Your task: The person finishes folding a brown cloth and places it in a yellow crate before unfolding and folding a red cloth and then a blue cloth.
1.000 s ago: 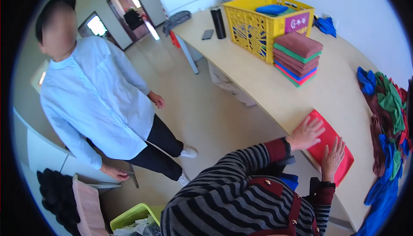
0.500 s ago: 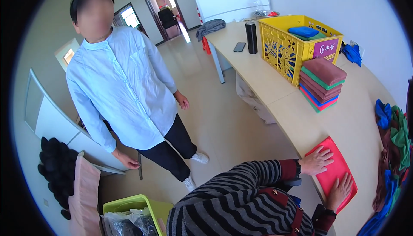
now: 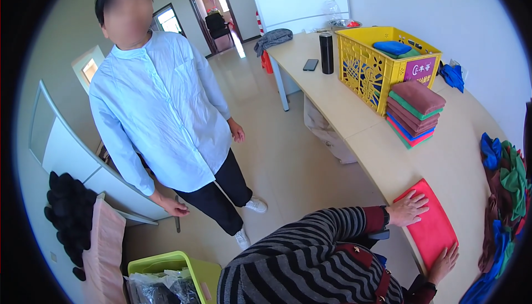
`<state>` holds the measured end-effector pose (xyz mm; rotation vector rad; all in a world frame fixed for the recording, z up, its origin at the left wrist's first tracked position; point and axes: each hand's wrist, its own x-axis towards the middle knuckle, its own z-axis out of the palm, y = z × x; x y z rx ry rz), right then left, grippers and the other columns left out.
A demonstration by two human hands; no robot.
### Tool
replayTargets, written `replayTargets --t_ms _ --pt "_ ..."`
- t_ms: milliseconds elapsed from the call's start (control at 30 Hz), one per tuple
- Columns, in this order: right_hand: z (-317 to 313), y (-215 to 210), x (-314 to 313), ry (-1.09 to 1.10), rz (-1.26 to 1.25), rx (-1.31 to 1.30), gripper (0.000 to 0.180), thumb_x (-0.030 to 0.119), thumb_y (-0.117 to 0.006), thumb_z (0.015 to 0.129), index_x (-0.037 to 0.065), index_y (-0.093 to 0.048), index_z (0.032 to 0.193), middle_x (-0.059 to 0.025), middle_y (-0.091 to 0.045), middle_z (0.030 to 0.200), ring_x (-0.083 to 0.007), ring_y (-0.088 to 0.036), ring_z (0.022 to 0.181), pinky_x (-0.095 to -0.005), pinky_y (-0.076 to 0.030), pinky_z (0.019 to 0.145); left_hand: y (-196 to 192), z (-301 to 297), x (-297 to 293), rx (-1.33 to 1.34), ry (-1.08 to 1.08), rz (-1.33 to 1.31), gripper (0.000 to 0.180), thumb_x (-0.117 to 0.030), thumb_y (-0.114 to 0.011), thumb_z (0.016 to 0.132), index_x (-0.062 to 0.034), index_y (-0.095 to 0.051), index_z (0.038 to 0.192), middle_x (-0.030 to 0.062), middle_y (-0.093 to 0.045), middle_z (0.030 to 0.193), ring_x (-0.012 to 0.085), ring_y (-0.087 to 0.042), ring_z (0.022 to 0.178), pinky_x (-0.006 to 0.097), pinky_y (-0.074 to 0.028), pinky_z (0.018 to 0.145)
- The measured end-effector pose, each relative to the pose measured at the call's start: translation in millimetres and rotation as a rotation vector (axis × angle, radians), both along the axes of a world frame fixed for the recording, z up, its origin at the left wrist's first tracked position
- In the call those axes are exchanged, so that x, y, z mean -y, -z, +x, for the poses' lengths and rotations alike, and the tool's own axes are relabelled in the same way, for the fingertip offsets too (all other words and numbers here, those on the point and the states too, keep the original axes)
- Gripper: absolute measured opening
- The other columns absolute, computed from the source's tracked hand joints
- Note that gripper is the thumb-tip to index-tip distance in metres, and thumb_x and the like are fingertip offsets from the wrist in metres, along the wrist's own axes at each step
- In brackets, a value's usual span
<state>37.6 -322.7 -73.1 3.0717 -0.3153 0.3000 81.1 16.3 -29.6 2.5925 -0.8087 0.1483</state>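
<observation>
A folded red cloth (image 3: pixel 426 221) lies flat as a long strip along the table's front edge. My left hand (image 3: pixel 408 209) rests palm down on its far part, fingers stretched out. At the near end of the cloth, my right hand (image 3: pixel 444 263) lies flat with its fingers apart, at the corner. Neither hand grips anything. Beyond them stands a stack of folded cloths (image 3: pixel 414 110) in brown, green, blue and red. A loose heap of blue, brown and green cloths (image 3: pixel 512 182) lies along the table's right side.
A yellow crate (image 3: pixel 360 77) with folded cloths stands behind the stack. Farther back are a black cylinder (image 3: pixel 326 53) and a phone (image 3: pixel 311 65). A person in a light blue shirt (image 3: pixel 166 99) stands at left, above a green bin (image 3: pixel 208 276) with plastic-wrapped things.
My right hand has slid from the middle of the red cloth to its near end. My left hand stays in place. The view has shifted slightly.
</observation>
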Motion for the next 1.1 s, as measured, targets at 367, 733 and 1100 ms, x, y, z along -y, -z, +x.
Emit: replayTargets --t_ms 367,733,1100 --pt "14 -36 -57 -0.047 -0.07 0.06 0.057 0.037 -0.043 0.106 0.013 -0.033 0.157 -0.009 -0.031 0.163 -0.0335 -0.028 0.15 -0.0506 -0.03 0.117 7 6 2 -0.006 0.006 0.023 0.058 -0.04 -0.049 0.101 -0.0101 -0.043 0.151 0.015 -0.029 0.162 0.0332 -0.02 0.152 0.055 -0.01 0.124" --pt "-3 -47 -141 -0.232 0.022 -0.054 0.06 0.041 -0.044 0.105 0.012 -0.033 0.156 -0.0083 -0.029 0.164 -0.0325 -0.024 0.152 -0.0529 -0.026 0.118 -6 -6 5 -0.005 -0.015 0.014 0.058 -0.039 -0.053 0.098 -0.0098 -0.046 0.148 0.0168 -0.032 0.16 0.0352 -0.024 0.151 0.058 -0.012 0.122" --pt "-6 -58 -148 -0.225 0.051 -0.04 0.06 0.043 -0.042 0.104 0.012 -0.037 0.155 -0.0055 -0.031 0.164 -0.0308 -0.023 0.152 -0.0503 -0.023 0.12 1 0 25 0.033 -0.003 -0.031 0.056 -0.037 -0.057 0.096 -0.0088 -0.051 0.143 0.0177 -0.037 0.156 0.0359 -0.028 0.148 0.06 -0.017 0.12"
